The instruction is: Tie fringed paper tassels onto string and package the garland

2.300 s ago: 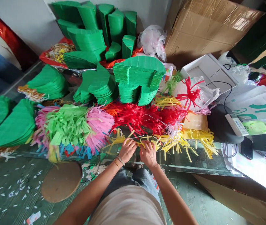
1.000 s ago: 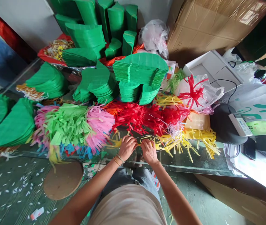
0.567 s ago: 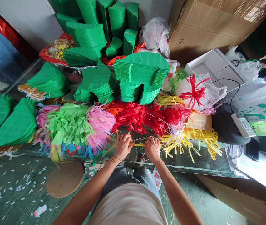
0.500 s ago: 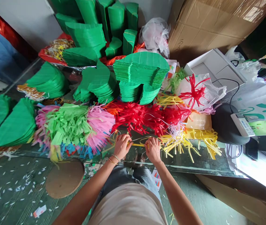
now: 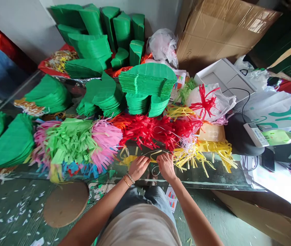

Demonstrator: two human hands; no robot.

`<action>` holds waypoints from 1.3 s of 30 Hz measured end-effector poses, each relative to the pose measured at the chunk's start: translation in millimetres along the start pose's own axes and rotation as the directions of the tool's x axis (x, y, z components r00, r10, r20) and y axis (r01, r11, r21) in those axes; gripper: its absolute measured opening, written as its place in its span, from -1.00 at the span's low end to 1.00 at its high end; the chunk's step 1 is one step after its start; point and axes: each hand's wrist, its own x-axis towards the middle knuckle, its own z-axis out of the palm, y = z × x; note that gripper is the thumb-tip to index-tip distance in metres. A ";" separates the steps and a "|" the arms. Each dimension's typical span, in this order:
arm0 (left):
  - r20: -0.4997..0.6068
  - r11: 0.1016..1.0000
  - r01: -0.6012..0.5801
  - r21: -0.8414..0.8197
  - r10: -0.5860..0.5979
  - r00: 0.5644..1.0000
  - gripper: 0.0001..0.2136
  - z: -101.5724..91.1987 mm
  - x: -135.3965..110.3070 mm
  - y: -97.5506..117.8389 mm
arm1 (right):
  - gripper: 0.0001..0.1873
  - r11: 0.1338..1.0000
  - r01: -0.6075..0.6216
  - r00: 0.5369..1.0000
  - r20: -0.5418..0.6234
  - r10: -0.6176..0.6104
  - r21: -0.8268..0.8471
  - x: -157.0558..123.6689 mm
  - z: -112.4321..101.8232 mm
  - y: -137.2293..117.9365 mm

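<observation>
My left hand (image 5: 138,166) and my right hand (image 5: 166,165) rest side by side at the near edge of a glass table (image 5: 207,177). Both are closed, pinching a yellow fringed paper strip (image 5: 135,158) that lies between and to the left of them. A thin wire or thread loops under my right hand. Right of my hands spreads a heap of yellow paper fringe (image 5: 207,153). Behind them lies red paper fringe (image 5: 150,130).
Pink and light-green fringe bundles (image 5: 76,141) lie to the left, stacks of green cut paper (image 5: 147,85) behind. A cardboard box (image 5: 222,30), white box (image 5: 224,77), plastic bags and a black device with cable (image 5: 240,135) crowd the right. A round wooden stool (image 5: 65,203) stands below left.
My hands pulled apart along the yellow strip, then came back together nearer the table's edge. The view shifted slightly.
</observation>
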 end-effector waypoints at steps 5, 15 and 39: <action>-0.041 0.999 -0.037 -0.006 0.037 0.998 -0.74 -13.6 3.4 0.3 | -0.80 0.996 -0.070 0.997 0.025 0.068 0.060 -0.7 -20.5 -7.5; -0.159 0.992 -0.128 -0.011 0.124 0.979 -0.69 -94.6 13.2 17.3 | -0.79 0.871 -0.023 0.995 0.097 -0.029 0.491 -4.7 -73.1 -34.4; 0.136 0.477 0.444 -0.758 -0.551 0.823 -0.84 -140.7 6.0 64.4 | -0.85 0.363 -0.101 0.940 -0.031 0.339 0.926 -46.0 -79.9 -95.2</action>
